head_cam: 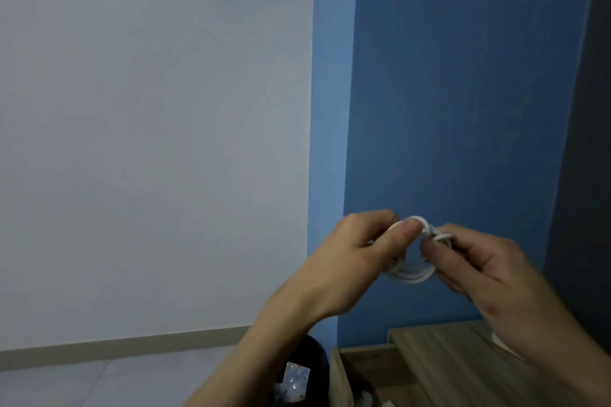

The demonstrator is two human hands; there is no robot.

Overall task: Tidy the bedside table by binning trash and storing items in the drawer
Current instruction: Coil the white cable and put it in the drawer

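A white cable (415,271), wound into a small coil, is held up in front of the blue wall. My left hand (357,258) pinches the coil's left side between thumb and fingers. My right hand (479,261) grips its right side, where a strand wraps across the loops. Below them stands the wooden bedside table (439,350), its drawer (360,370) pulled out to the left. A dark bin (317,360) sits on the floor beside the drawer, with a shiny wrapper (294,380) inside it.
A white wall fills the left, a blue wall the middle, and a dark panel (582,175) the right edge. Something white (365,398) lies in the drawer. A pale object (499,340) shows on the table behind my right wrist.
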